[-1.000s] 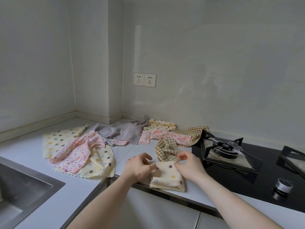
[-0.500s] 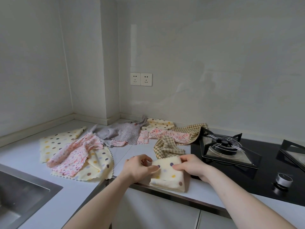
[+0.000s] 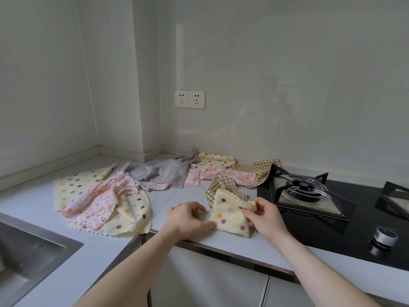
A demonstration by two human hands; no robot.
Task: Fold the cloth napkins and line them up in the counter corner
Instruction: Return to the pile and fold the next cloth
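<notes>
Right now, from the head view, a person stands at the corner of a pale counter (image 3: 168,200) with both bare forearms reaching forward. Between the hands lies a cream napkin with coloured dots (image 3: 229,212), already folded small and lying near the front edge of the counter, just left of the black gas hob (image 3: 363,220). The right hand (image 3: 264,214) pinches the napkin's upper right corner between thumb and fingers and lifts that flap off the surface. The left hand (image 3: 188,218) has its fingers curled, with the thumb pressed against the napkin's lower left edge; the fingers themselves seem to hold nothing.

Behind the folded piece, touching its top, a brown checked napkin (image 3: 225,185) lies crumpled, and a second stretch of checked cloth (image 3: 263,168) runs along the wall beside the hob. A pink floral napkin (image 3: 230,176) lies across it, with another dotted cream one (image 3: 213,159) further back against the wall. A grey speckled napkin (image 3: 163,173) is spread loosely near the corner pillar. To the left, a large dotted cream napkin (image 3: 75,185) lies flat, a rumpled pink floral one (image 3: 99,202) draped over it, and another dotted cream cloth (image 3: 132,216) under that, all unfolded.

A steel sink (image 3: 33,253) sits at the lower left. On the wall above the cloths is a double socket (image 3: 189,99). The hob carries a burner with its pan support (image 3: 302,188) and a silver knob (image 3: 385,235).
</notes>
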